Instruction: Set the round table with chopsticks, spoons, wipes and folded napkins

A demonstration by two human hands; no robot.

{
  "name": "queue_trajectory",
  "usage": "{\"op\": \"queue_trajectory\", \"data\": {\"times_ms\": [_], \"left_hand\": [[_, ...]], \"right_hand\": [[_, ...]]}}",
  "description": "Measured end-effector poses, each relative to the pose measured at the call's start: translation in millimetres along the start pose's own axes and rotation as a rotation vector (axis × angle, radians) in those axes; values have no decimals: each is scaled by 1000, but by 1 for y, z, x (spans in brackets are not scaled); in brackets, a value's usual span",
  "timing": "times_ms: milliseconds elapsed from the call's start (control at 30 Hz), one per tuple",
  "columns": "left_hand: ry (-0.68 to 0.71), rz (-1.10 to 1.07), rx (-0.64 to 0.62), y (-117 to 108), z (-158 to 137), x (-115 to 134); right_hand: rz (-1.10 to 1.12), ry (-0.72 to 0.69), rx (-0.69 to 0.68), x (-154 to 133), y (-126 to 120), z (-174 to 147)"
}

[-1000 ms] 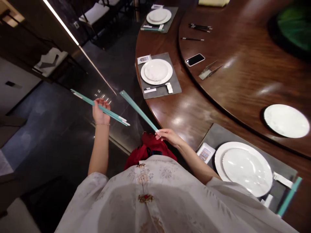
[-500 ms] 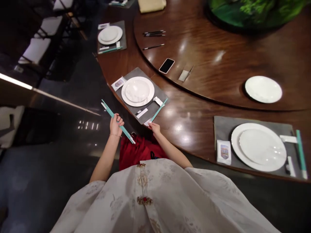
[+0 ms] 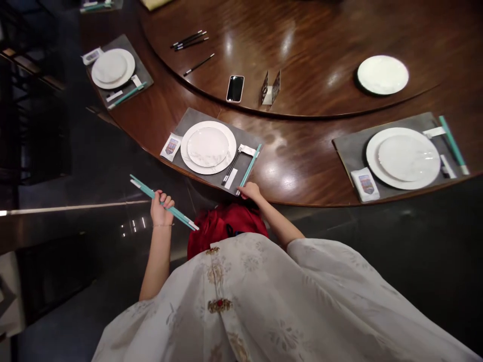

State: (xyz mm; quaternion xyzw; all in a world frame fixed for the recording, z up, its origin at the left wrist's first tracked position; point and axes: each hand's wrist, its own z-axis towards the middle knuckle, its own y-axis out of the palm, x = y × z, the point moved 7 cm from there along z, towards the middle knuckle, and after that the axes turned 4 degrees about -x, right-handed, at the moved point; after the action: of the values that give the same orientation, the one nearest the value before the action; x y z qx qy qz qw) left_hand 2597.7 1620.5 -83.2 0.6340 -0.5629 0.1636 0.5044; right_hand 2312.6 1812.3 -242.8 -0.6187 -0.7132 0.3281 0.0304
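My left hand (image 3: 162,208) is closed round several teal chopsticks (image 3: 181,217) with white ends, held over the floor left of my body. At the table edge, the fingers of my right hand (image 3: 251,190) pinch the near end of a pair of teal chopsticks (image 3: 250,166). Their far end lies on a white chopstick rest (image 3: 247,150). Beside them on the grey placemat (image 3: 190,116) lie black chopsticks (image 3: 233,165) and a small white paper packet (image 3: 231,179). Two stacked white plates (image 3: 208,146) fill the mat's middle, with a printed white packet (image 3: 171,146) to their left.
The raised wooden turntable (image 3: 317,95) carries a phone (image 3: 235,89), a small folded stand (image 3: 270,90), loose black chopsticks (image 3: 198,64) and a white plate (image 3: 383,74). Similar place settings lie left, on a placemat (image 3: 119,46), and right, on another placemat (image 3: 347,146). A chair (image 3: 11,291) stands lower left.
The view has turned and shifted along the table, so the settings appear moved. My left hand keeps its chopsticks; my right hand stays at the near end of the teal pair, which now lies straighter.
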Motion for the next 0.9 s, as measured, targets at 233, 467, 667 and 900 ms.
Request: {"op": "queue_trajectory", "data": {"times_ms": [233, 467, 667, 900], "left_hand": [[-34, -64, 84, -52, 20, 22], [50, -62, 88, -74, 59, 64], [1, -337, 245, -97, 120, 92], [-116, -215, 476, -145, 227, 144]], "right_hand": [[-180, 47, 10, -10, -11, -5], [-317, -104, 261, -100, -87, 26], [57, -184, 436, -292, -204, 143], [270, 6, 503, -489, -303, 305]]}}
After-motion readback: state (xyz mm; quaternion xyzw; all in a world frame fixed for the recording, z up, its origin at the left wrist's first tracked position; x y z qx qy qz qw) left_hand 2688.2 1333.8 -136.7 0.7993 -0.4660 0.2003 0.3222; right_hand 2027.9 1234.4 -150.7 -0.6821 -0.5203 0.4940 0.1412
